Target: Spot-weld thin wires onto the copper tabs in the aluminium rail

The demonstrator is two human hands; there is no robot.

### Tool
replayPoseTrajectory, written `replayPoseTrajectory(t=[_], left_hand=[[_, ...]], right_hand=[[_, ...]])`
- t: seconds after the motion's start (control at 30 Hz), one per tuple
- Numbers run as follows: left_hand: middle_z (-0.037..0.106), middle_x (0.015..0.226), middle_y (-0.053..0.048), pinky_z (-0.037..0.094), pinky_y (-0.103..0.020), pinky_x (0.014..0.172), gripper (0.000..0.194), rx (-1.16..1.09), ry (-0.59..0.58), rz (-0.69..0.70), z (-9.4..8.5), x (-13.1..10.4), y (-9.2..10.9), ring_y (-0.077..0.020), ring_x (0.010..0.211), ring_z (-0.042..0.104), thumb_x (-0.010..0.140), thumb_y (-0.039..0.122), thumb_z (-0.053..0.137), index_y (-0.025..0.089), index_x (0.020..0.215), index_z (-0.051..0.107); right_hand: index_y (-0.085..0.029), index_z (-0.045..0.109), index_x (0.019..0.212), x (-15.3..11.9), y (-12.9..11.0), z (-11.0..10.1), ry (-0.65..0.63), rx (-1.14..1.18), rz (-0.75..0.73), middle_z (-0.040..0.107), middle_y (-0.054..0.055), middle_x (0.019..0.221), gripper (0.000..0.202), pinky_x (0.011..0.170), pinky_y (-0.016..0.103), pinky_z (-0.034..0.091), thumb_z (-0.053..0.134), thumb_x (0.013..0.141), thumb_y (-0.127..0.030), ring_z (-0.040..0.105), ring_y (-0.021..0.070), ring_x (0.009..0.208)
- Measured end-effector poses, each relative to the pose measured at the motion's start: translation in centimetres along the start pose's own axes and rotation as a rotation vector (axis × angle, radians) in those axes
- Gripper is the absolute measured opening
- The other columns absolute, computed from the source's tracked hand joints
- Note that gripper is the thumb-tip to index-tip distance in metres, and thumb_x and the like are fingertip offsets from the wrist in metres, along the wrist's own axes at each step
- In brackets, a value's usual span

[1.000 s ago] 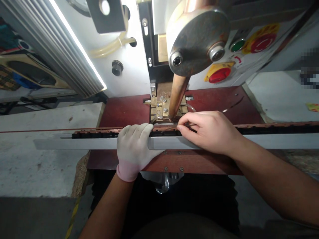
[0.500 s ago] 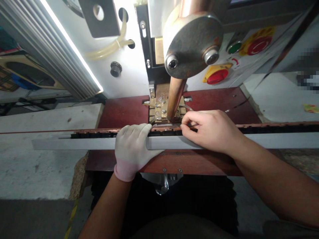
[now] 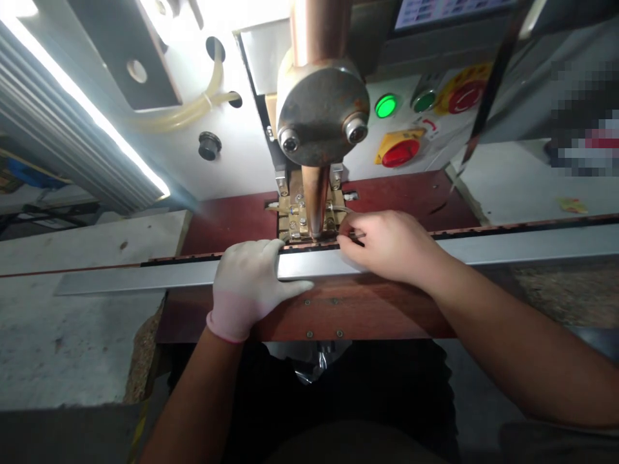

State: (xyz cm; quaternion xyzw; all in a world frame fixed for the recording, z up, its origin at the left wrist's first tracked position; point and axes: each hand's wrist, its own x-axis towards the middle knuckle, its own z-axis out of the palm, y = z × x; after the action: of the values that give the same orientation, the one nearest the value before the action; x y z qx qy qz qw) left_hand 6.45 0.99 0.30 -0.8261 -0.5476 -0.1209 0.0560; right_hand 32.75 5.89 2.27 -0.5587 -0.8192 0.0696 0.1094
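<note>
My left hand [image 3: 249, 283], in a white glove with a pink cuff, grips a long grey metal bar [image 3: 312, 263], fingers over its far side and thumb along the front. My bare right hand [image 3: 387, 245] is pinched shut at the bar's far edge; what its fingertips hold is hidden. A thin copper-coloured strip [image 3: 72, 270] sticks out past the bar's left end. Between my hands, a copper rod [image 3: 315, 200] hangs from a round metal head [image 3: 323, 113], its tip down at the bar's far edge. Behind it sits a brass block [image 3: 285, 225] with thin tubes.
A dark red machine table [image 3: 227, 225] lies under the bar, with white boards [image 3: 72, 335] on both sides. The machine's front panel carries a lit green lamp [image 3: 386, 106], a red rotary switch [image 3: 400, 153] and a red emergency button [image 3: 467, 96]. A bright light strip [image 3: 91, 103] slants at left.
The bar, with both hands on it, has come closer to the brass block and the rod tip. My view has shifted, and the lit green lamp now shows beside the round head.
</note>
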Motion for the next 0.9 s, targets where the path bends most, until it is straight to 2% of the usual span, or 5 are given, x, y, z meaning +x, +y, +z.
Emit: replayPoseTrajectory(t=[0.17,0.6,0.9], left_hand=[[0.079,0.102,-0.013,0.049,-0.049,0.078,0.087,-0.006,-0.001,0.013,0.2,0.1,-0.1,-0.0348,0.091,0.074,0.083,0.097,0.052,0.019,0.114,0.075],[0.079,0.098,-0.010,0.045,-0.045,0.072,0.091,0.005,-0.062,0.006,0.1,1.2,-0.5,-0.0338,0.087,0.073,0.079,0.100,0.052,0.021,0.115,0.076],[0.080,0.105,-0.012,0.047,-0.047,0.074,0.095,0.003,-0.019,0.003,0.4,1.0,-0.5,-0.0344,0.090,0.074,0.078,0.101,0.052,0.019,0.119,0.076]], right_hand=[[-0.026,0.082,0.094,0.1,0.3,0.1,0.011,0.007,0.002,0.081,0.006,0.080,0.028,0.061,0.035,0.032,0.058,0.092,-0.039,0.069,0.0250,0.070],[-0.026,0.081,0.097,0.6,1.0,0.5,0.056,0.067,0.014,0.081,0.005,0.085,0.025,0.065,0.037,0.039,0.059,0.092,-0.039,0.070,0.0248,0.075],[-0.027,0.081,0.098,0.6,0.8,0.4,0.016,0.069,0.032,0.080,0.005,0.082,0.027,0.065,0.036,0.041,0.059,0.091,-0.039,0.070,0.0246,0.074]])
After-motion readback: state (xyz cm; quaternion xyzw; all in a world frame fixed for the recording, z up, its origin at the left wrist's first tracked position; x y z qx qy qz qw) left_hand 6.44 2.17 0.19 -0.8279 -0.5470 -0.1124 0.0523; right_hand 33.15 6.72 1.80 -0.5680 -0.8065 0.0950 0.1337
